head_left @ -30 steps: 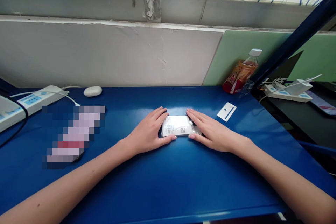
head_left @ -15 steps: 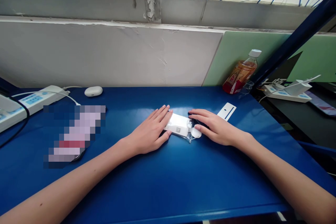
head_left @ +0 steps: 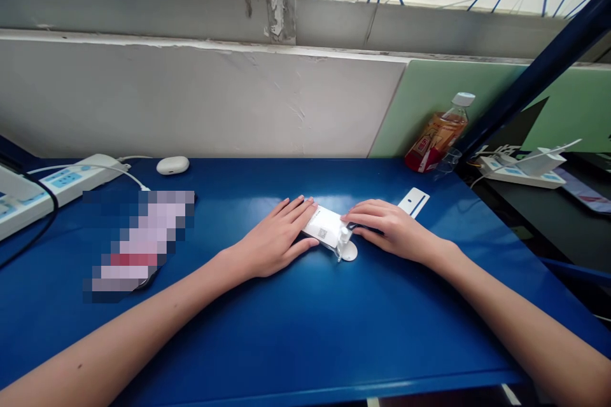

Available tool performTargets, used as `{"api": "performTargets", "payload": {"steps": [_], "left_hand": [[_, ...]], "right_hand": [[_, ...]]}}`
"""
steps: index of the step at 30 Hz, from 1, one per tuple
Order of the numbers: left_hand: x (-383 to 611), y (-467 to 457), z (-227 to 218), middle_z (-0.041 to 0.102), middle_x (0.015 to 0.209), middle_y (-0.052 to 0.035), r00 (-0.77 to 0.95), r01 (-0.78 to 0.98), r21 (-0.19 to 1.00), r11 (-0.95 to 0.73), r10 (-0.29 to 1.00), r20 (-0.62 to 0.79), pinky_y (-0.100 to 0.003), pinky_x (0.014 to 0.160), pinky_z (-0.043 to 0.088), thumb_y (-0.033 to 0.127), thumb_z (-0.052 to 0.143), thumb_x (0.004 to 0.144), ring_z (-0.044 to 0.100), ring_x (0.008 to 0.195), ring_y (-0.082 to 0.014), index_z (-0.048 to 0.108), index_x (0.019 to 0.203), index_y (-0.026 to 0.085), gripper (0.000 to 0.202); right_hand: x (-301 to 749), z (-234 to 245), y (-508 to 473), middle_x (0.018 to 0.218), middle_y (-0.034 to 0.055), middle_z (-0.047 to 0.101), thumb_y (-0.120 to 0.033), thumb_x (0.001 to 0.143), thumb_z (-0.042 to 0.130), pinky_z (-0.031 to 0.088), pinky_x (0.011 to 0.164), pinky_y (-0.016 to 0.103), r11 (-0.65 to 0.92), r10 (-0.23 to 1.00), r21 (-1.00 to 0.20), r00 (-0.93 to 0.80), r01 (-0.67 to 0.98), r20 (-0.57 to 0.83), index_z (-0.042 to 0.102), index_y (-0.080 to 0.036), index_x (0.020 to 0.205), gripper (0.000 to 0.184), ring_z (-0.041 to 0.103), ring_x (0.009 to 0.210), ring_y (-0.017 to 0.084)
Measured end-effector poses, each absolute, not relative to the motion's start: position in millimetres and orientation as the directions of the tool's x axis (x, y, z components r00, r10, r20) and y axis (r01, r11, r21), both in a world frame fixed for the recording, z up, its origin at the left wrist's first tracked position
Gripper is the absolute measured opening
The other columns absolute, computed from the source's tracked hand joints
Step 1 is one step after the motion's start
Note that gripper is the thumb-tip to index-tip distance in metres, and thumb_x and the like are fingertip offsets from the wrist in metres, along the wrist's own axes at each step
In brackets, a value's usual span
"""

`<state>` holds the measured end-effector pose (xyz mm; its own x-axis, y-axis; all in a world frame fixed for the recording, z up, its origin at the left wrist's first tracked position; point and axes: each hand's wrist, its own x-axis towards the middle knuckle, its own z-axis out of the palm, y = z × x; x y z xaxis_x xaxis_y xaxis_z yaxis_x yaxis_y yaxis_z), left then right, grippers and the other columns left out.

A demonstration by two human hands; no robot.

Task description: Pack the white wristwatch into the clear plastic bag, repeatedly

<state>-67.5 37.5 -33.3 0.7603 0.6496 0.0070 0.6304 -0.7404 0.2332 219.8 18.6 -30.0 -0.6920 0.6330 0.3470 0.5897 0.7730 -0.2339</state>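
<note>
A small white packet (head_left: 326, 228) in clear plastic wrap lies near the middle of the blue table (head_left: 305, 331), turned at an angle. My left hand (head_left: 274, 238) rests flat on its left end with fingers stretched out. My right hand (head_left: 389, 227) is curled at its right end, fingertips pinching the clear plastic flap. A small round white piece (head_left: 349, 253) lies on the table just below that flap.
A white card with a blue stripe (head_left: 413, 201) lies behind my right hand. A tea bottle (head_left: 438, 134) leans at the back right. A white earbud case (head_left: 172, 165) and power strips (head_left: 71, 179) sit at back left; a blurred-out object (head_left: 138, 245) lies left.
The packet has turned from lying square to slanted. My right hand went from flat on it to curled, pinching the plastic end, and a round white piece now shows beside it.
</note>
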Motion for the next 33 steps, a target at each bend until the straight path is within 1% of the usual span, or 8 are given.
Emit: {"api": "performTargets", "payload": {"steps": [3, 6, 14, 18, 21, 24, 26, 33], "left_hand": [[-67.6, 37.8, -33.2, 0.025, 0.162, -0.0076, 0.77, 0.615, 0.249, -0.749, 0.638, 0.017, -0.045, 0.122, 0.016, 0.058, 0.022, 0.103, 0.016, 0.151, -0.0261, 0.022, 0.157, 0.019, 0.066], [-67.8, 38.2, -33.2, 0.027, 0.161, -0.0062, 0.777, 0.603, 0.26, -0.754, 0.63, 0.025, -0.047, 0.121, 0.016, 0.058, 0.023, 0.103, 0.015, 0.151, -0.0268, 0.022, 0.156, 0.021, 0.065], [-69.9, 37.7, -35.0, 0.034, 0.158, -0.0132, 0.746, 0.617, 0.293, -0.73, 0.661, 0.075, -0.046, 0.122, 0.018, 0.054, 0.025, 0.104, 0.024, 0.149, -0.0267, 0.033, 0.151, 0.012, 0.064], [-69.2, 36.9, -35.6, 0.037, 0.157, -0.0127, 0.718, 0.637, 0.312, -0.705, 0.69, 0.091, -0.047, 0.121, 0.023, 0.049, 0.025, 0.105, 0.028, 0.147, -0.0267, 0.033, 0.15, 0.013, 0.058], [-68.5, 35.7, -33.7, 0.04, 0.154, -0.0147, 0.699, 0.637, 0.339, -0.692, 0.704, 0.125, -0.047, 0.118, 0.029, 0.048, 0.025, 0.105, 0.034, 0.144, -0.0278, 0.034, 0.149, 0.012, 0.058], [-68.7, 33.9, -30.6, 0.039, 0.154, -0.0155, 0.683, 0.62, 0.372, -0.691, 0.708, 0.178, -0.046, 0.116, 0.034, 0.049, 0.029, 0.104, 0.036, 0.143, -0.0281, 0.031, 0.15, 0.012, 0.059], [-69.0, 32.8, -29.0, 0.034, 0.157, -0.0154, 0.69, 0.602, 0.369, -0.708, 0.694, 0.206, -0.046, 0.116, 0.034, 0.052, 0.035, 0.102, 0.033, 0.144, -0.0287, 0.029, 0.151, 0.014, 0.063], [-68.1, 33.3, -28.1, 0.026, 0.161, -0.0158, 0.805, 0.466, 0.307, -0.83, 0.542, 0.241, -0.05, 0.119, 0.026, 0.065, 0.061, 0.084, 0.023, 0.148, -0.0338, 0.02, 0.156, 0.017, 0.096]], "right_hand": [[220.7, -29.3, 17.7, 0.11, 0.0092, 0.073, -0.026, 0.1, 0.046, 0.055, 0.086, 0.043, 0.78, 0.618, -0.223, -0.661, 0.585, 0.427, 0.068, -0.026, 0.12, 0.03, 0.068, 0.1, 0.025], [219.6, -26.5, 14.5, 0.103, 0.0084, 0.073, -0.026, 0.099, 0.049, 0.056, 0.08, 0.039, 0.782, 0.61, -0.276, -0.591, 0.559, 0.528, 0.072, -0.027, 0.113, 0.027, 0.068, 0.094, 0.023], [212.6, -12.0, 4.1, 0.084, 0.005, 0.071, -0.031, 0.091, 0.064, 0.056, 0.067, 0.035, 0.661, 0.745, -0.627, -0.264, 0.412, 0.613, 0.076, -0.026, 0.093, 0.013, 0.067, 0.074, 0.02], [210.9, -8.8, 5.5, 0.077, 0.0036, 0.07, -0.03, 0.09, 0.066, 0.053, 0.061, 0.031, 0.545, 0.837, -0.765, -0.186, 0.342, 0.514, 0.075, -0.022, 0.083, 0.013, 0.064, 0.069, 0.018], [209.6, -12.9, 9.2, 0.073, 0.0038, 0.07, -0.036, 0.089, 0.065, 0.051, 0.06, 0.031, 0.423, 0.906, -0.825, -0.166, 0.375, 0.39, 0.075, -0.02, 0.081, 0.021, 0.063, 0.066, 0.018], [208.3, -21.0, 13.1, 0.073, 0.0042, 0.071, -0.038, 0.09, 0.063, 0.048, 0.059, 0.03, 0.348, 0.937, -0.815, -0.157, 0.463, 0.311, 0.075, -0.018, 0.084, 0.024, 0.061, 0.065, 0.017], [207.4, -26.5, 15.0, 0.076, 0.0044, 0.072, -0.036, 0.092, 0.061, 0.046, 0.06, 0.031, 0.36, 0.932, -0.756, -0.172, 0.547, 0.319, 0.076, -0.018, 0.087, 0.024, 0.06, 0.066, 0.017], [199.9, -39.1, 15.6, 0.075, 0.004, 0.071, -0.032, 0.095, 0.057, 0.045, 0.059, 0.03, 0.43, 0.899, -0.606, -0.257, 0.67, 0.353, 0.075, -0.02, 0.09, 0.023, 0.06, 0.064, 0.017]]}}
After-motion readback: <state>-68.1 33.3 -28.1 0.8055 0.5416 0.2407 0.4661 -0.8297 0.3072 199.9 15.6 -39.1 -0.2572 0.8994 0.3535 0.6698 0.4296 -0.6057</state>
